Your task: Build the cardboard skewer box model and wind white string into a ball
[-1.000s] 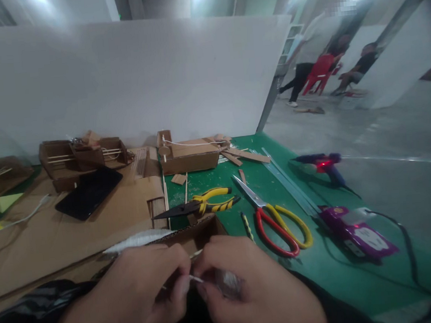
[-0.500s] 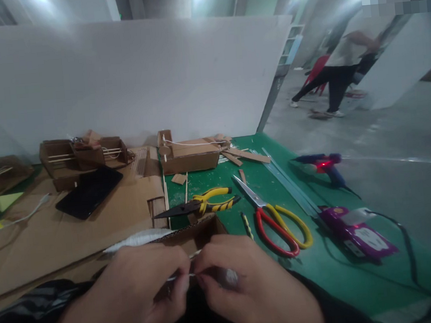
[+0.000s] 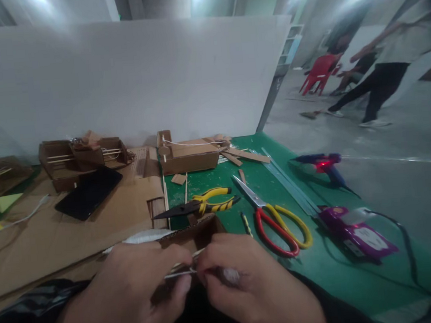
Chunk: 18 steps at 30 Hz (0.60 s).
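My left hand (image 3: 132, 294) and my right hand (image 3: 257, 288) meet at the bottom centre, fingertips pinched together on a thin white string (image 3: 178, 274). Both hands hover just in front of a small open cardboard box (image 3: 191, 234) at the table's near edge. A white strip (image 3: 146, 236) lies against the box's left side. What else the fingers hold is hidden.
On the green mat (image 3: 323, 267) lie yellow-handled pliers (image 3: 204, 202), red-and-yellow scissors (image 3: 277, 219), a purple device (image 3: 357, 232) and a blue glue gun (image 3: 323, 164). Cardboard models (image 3: 188, 154) and a black phone (image 3: 89, 192) sit farther back. A person (image 3: 388, 71) walks at the right.
My fingers have shifted slightly on the string, which now shows a little more between the hands. The person in the background has walked further right.
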Motion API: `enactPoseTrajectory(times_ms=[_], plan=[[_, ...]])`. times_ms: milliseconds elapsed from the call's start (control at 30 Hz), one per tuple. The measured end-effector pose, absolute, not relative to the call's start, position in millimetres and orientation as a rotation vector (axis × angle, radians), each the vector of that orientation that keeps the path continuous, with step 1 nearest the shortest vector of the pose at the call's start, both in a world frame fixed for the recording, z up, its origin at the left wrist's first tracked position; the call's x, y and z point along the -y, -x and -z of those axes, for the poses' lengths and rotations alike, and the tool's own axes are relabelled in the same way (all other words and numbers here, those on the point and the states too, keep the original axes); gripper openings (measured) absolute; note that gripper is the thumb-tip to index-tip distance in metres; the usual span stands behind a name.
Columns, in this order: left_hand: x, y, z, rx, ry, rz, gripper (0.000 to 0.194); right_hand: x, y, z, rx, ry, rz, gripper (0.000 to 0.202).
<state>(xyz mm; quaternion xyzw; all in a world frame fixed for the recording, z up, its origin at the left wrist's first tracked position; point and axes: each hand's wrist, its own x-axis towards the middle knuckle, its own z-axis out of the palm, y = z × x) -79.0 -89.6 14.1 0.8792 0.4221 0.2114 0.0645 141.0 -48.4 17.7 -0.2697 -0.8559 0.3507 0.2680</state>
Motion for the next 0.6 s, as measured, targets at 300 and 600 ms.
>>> enactPoseTrajectory(times_ms=[300,600], plan=[[88.1,80.0,-11.8,-1.224,-2.601,-0.667,0.014,48.9,-141.7,-17.4,2.331,0.727,-0.965,0.011],[90.3,79.0,-9.6,-1.198,-2.584,-0.657,0.02,49.2,-141.1,-15.8,2.319,0.694,-0.961,0.011]])
